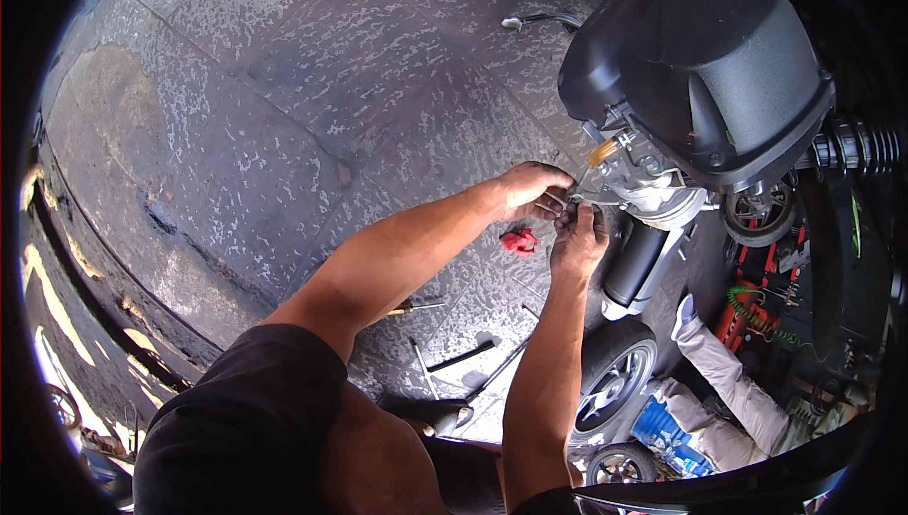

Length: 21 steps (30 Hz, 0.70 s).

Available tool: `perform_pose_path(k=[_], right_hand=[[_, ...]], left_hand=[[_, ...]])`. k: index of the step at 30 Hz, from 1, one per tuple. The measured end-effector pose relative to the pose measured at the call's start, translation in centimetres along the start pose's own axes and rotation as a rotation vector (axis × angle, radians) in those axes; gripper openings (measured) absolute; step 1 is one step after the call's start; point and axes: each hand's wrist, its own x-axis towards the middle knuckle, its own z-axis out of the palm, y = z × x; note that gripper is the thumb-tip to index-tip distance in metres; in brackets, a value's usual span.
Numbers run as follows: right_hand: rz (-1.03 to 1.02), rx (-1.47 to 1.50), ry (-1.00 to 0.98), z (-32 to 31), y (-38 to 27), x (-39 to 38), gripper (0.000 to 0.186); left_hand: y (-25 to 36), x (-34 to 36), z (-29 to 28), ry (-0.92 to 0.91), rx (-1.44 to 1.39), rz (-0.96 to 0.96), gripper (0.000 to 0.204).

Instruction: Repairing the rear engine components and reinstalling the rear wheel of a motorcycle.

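Note:
Both hands meet beside the pale metal casing [653, 198] under a scooter's large black air filter box [705, 70]. My left hand [534, 192] reaches in from the left, fingers closed at the end of a small metal lever [598, 197]. Facing it, my right hand [579, 241] pinches from below with thumb and fingers together. Whatever small part lies between the fingertips is hidden. Just above, an amber-coloured hose piece [602, 153] sticks out of the casing. A crumpled red cloth [519, 242] lies on the floor below my left hand.
A dark muffler [643, 264] stands right of my right forearm, with a wheel [615, 378] below. Several tools lie on the floor, including a screwdriver [416, 308] and a black bar [461, 356]. Farther right are a pale trouser leg [728, 368], a blue container [665, 432] and a green coiled hose [747, 302].

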Motion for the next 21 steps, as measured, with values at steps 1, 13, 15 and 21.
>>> perform_pose_path(k=[1,13,15,21], right_hand=[[0.002,0.007,0.011,0.2,0.0,-0.2,0.014],[0.078,0.066,0.027,0.3,-0.1,0.0,0.011],[0.083,0.083,0.033,0.0,0.2,0.1,0.01],[0.111,0.102,0.02,-0.3,0.2,0.0,0.009]], left_hand=[[0.1,0.2,0.2,0.004,-0.001,0.0,0.02],[1.5,0.9,-0.5,-0.06,0.145,-0.018,0.014],[1.7,0.7,-0.5,-0.092,0.155,-0.118,0.014],[1.4,0.7,-1.0,-0.159,0.164,-0.077,0.014]])
